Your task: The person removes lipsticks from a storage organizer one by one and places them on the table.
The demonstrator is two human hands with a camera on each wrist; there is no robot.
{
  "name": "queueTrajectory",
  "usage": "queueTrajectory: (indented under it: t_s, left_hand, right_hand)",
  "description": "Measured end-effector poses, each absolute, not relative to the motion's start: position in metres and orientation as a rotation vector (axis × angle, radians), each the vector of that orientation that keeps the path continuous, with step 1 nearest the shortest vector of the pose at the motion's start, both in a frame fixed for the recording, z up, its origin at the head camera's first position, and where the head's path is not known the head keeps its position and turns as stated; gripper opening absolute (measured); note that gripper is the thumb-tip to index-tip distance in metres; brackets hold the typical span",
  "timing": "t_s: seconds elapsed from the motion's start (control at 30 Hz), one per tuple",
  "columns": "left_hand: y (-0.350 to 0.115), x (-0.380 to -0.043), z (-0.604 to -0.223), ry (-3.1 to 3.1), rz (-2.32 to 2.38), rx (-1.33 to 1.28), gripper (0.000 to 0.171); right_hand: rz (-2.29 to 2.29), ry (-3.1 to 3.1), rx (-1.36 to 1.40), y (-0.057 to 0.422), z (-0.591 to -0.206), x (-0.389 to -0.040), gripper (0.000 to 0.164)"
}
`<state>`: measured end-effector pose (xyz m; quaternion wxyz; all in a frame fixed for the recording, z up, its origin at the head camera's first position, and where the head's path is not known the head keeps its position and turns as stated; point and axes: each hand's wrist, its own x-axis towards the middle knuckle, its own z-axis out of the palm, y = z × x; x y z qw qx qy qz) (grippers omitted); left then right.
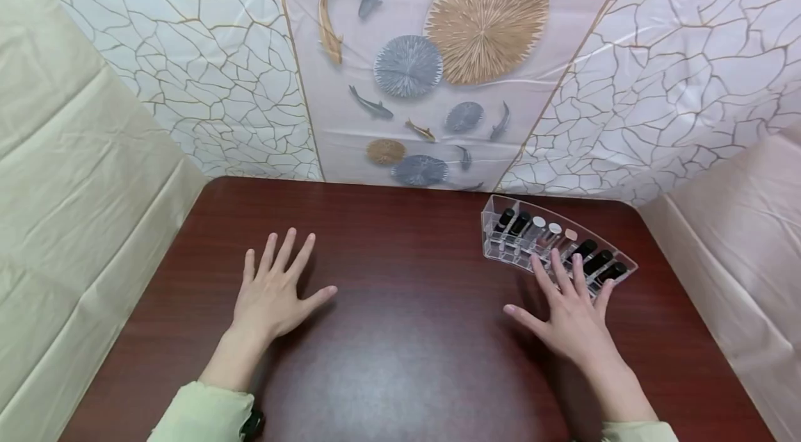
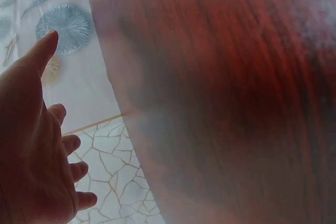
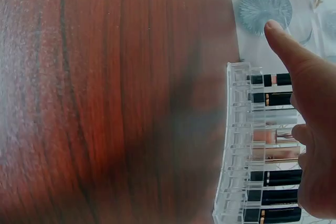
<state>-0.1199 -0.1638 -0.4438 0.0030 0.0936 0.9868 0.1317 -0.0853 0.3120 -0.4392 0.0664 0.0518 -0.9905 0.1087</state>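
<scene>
Dark brown table (image 1: 394, 338), patterned cloth (image 1: 413, 101) behind. L hand (image 1: 270, 297) spread wide; R hand (image 1: 571, 320) spread wide too, clear rack (image 3: 239, 135) w/ makeup tubes (image 1: 554, 229) just ahead of it, contact hard to tell.

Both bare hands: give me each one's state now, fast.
Left hand: open, fingers spread, holding nothing.
Right hand: open, fingers spread, holding nothing, near the curved clear plastic rack of capped cosmetic tubes.
</scene>
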Motion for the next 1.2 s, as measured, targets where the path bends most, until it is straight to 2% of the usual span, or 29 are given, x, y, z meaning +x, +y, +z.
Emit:
queueTrajectory:
  t_s: [0.63,1.2]
  left_hand:
    - [-0.155,-0.133,-0.435,3.070,0.383,0.417,0.101]
    - [-0.144,-0.145,-0.423,3.082,0.302,0.539,0.101]
  right_hand:
    - [0.356,-2.950,0.241,0.336,-0.413,-0.079,0.113]
    - [0.470,-2.966,0.244,0.382,-0.385,-0.082,0.122]
